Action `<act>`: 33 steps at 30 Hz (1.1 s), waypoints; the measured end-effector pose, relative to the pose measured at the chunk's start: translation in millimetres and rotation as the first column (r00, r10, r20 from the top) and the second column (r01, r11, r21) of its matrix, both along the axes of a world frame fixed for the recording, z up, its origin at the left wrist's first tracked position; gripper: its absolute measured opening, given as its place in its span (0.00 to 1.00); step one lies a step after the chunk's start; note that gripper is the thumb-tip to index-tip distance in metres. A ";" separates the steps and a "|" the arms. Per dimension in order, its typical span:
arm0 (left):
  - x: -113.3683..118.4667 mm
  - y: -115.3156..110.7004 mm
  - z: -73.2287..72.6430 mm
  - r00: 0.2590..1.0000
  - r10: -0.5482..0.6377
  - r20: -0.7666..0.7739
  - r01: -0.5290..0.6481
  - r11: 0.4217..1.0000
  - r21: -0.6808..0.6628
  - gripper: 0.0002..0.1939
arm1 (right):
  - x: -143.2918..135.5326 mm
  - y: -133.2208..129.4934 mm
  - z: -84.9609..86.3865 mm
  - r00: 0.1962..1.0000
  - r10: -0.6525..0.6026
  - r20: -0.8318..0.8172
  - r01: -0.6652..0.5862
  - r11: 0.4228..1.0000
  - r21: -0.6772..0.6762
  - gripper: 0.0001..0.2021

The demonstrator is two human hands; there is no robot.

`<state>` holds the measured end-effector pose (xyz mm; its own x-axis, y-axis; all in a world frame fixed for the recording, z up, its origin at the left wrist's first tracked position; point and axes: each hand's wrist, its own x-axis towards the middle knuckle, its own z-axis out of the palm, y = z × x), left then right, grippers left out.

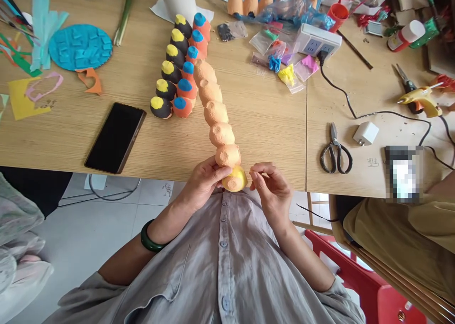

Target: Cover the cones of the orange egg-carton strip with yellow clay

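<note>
A strip of orange egg-carton cups [221, 134] runs from the table toward me, its near end jutting over the front edge. Yellow material, clay-like, covers part of the nearest cup [239, 176]. My left hand [203, 180] grips the strip at this end, thumb on top by the yellow. Just right of that cup, my right hand [272, 186] is closed in a pinch, apart from the cup; what sits between its fingertips is too small to name. Beyond lie a strip of black cups with yellow tops [173, 53] and a strip of orange cups with blue tops [186, 87].
A phone [115, 138] lies to the left, near a blue oval piece [81, 47]. Scissors [335, 152], a white plug adapter [366, 133] and a glue gun [421, 101] are on the right. Clay packets [287, 73] lie by a power strip [317, 40] with a trailing cable.
</note>
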<state>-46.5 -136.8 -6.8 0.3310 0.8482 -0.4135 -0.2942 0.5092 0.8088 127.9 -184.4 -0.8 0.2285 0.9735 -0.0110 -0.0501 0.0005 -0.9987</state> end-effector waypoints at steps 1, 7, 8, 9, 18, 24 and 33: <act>0.5 -0.1 -1.3 1.000 0.006 -0.003 -0.005 1.000 0.021 0.18 | -0.7 -2.5 2.2 1.000 0.008 -0.010 -0.007 1.000 0.009 0.04; 5.3 -0.9 -2.0 0.998 0.058 0.020 -0.059 0.997 0.057 0.18 | -7.0 -9.9 8.3 0.999 0.015 -0.033 -0.014 1.000 0.008 0.06; 5.8 -1.1 -1.1 0.997 0.068 0.025 -0.069 0.996 0.059 0.18 | -7.3 -10.2 7.7 1.000 0.005 -0.005 -0.005 1.000 0.015 0.05; 6.1 -1.2 0.0 0.997 0.077 0.027 -0.079 0.995 0.066 0.19 | -7.5 -10.2 6.9 1.000 -0.001 0.031 0.000 1.000 0.028 0.04; 5.2 -4.4 5.5 0.988 0.145 -0.060 -0.139 0.985 0.102 0.19 | -11.2 -8.0 8.6 0.992 0.019 0.125 -0.022 0.999 0.027 0.03; 5.0 -6.5 3.7 0.987 0.147 -0.064 -0.135 0.978 0.157 0.16 | -12.3 -7.1 9.2 0.993 0.026 0.113 -0.029 0.999 0.026 0.02; 5.5 -8.5 4.8 0.981 0.189 -0.048 -0.179 0.969 0.173 0.14 | -11.3 -5.8 9.0 0.995 0.074 0.065 -0.076 0.997 0.032 0.04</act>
